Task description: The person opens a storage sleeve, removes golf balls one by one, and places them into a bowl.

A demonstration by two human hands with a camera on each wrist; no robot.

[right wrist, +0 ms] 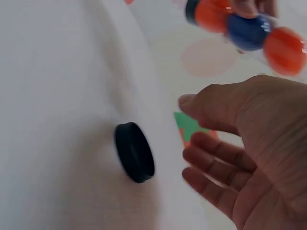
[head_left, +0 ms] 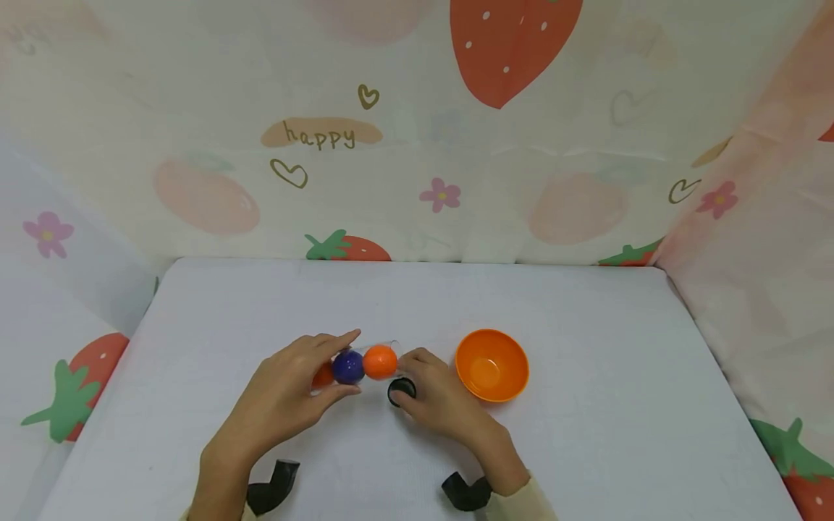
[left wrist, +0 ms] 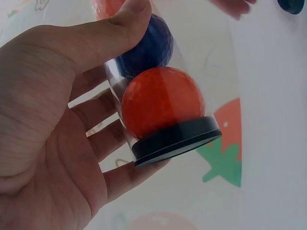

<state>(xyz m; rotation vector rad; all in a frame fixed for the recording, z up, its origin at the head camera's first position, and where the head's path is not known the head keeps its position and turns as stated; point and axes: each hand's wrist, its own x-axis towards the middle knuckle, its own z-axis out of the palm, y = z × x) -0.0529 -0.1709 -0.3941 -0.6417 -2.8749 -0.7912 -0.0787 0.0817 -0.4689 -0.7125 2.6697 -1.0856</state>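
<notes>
While left fingers (left wrist: pixel 127 180) grasp the clear tube (left wrist: pixel 114 73) of balls (left wrist: pixel 163 100) | right fingers (right wrist: pixel 206 187) relaxed, ungripping | black cap (right wrist: pixel 124 152) near them

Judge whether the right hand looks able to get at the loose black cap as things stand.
Probably yes: the right hand is open and holds nothing, the loose black cap lies close by on the white table, and nothing visible seems to stand between them.

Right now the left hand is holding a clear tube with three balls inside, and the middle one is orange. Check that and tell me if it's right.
Not quite: the middle ball is blue, with an orange ball on either side, as the right wrist view shows. The left hand does hold the clear tube with three inside.
</notes>
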